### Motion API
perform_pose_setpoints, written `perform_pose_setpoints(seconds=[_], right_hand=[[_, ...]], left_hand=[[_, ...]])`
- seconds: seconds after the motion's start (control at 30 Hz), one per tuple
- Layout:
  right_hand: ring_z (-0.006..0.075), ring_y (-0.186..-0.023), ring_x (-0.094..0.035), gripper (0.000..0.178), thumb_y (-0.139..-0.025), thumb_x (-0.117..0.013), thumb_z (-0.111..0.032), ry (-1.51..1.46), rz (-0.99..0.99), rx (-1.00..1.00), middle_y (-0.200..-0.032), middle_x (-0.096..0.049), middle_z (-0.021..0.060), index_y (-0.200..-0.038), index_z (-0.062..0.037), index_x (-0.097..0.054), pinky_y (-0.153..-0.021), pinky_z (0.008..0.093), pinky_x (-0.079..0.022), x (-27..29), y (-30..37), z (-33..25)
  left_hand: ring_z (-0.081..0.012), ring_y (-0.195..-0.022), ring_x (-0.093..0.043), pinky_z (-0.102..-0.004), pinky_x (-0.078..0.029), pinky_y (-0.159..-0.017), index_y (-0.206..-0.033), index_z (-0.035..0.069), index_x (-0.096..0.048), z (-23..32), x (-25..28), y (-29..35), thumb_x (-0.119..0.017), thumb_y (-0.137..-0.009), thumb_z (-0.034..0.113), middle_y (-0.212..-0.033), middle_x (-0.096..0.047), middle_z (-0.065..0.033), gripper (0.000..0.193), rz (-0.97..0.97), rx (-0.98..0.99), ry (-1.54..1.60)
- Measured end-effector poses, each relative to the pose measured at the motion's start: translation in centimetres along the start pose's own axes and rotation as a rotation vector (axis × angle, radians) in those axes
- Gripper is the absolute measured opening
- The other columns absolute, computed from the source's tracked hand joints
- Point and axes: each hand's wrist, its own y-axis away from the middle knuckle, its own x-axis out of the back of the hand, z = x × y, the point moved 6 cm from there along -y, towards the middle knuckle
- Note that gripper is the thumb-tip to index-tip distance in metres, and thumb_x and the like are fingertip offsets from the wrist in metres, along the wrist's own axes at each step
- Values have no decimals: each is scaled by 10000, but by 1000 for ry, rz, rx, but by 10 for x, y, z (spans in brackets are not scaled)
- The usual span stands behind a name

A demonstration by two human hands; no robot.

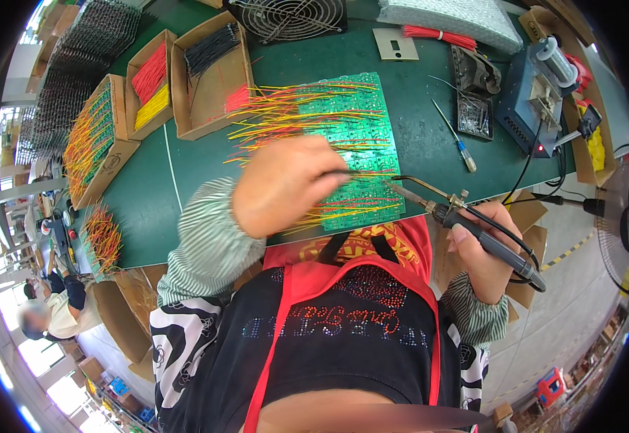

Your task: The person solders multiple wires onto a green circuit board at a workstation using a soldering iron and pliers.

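Observation:
A green circuit board panel lies on the green work mat, with rows of red and yellow wires across it, their loose ends sticking out to the left. Over the board's lower left half, my left hand is closed in a pinch on thin dark tweezers, slightly blurred. In my right hand is a soldering iron with a solder feed tube clamped along it. Both the iron's tip and the tube's end are close to the board's right edge, near a wire row.
Cardboard boxes hold red and yellow wires, black wires and wired boards. A wire bundle lies at the left edge. To the right are a screwdriver, a small metal tray and a soldering station with cables. A fan stands behind.

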Motion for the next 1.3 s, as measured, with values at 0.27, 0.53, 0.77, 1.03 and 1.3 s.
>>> perform_pose_setpoints(seconds=[0.27,0.53,0.77,1.03,1.3], right_hand=[[78,-638,-566,167,-689,-640,23,-2,19,11,-731,-612,57,-838,28,-564,-594,207,-458,5,2,0],[76,-641,-564,162,-705,-637,13,-8,49,16,-735,-612,57,-849,25,-564,-588,206,-454,12,2,2],[75,-608,-562,149,-709,-647,-6,-21,35,-1,-692,-606,49,-825,15,-556,-560,204,-452,7,-2,5],[70,-624,-559,152,-708,-647,-8,-11,38,19,-709,-607,50,-832,16,-562,-567,200,-447,10,0,3],[76,-620,-556,164,-700,-645,-6,-15,64,29,-727,-606,55,-839,22,-563,-576,204,-448,18,7,1]], left_hand=[[-245,-705,-577,-338,-458,-613,-845,27,-622,23,23,0,-635,-761,93,-766,-565,-90,108,186,7,-199],[-287,-719,-571,-379,-448,-618,-792,26,-594,16,-36,-22,-624,-774,181,-772,-566,-105,159,-7,7,-35],[-290,-712,-573,-381,-449,-612,-787,23,-595,14,-39,-25,-624,-775,194,-765,-567,-106,174,-20,14,-46],[-290,-701,-573,-382,-451,-608,-779,18,-597,14,-40,-25,-627,-771,192,-755,-568,-109,177,-11,25,-27],[-297,-699,-571,-387,-448,-607,-782,12,-596,14,-39,-25,-625,-768,179,-752,-565,-114,170,-4,12,-28]])
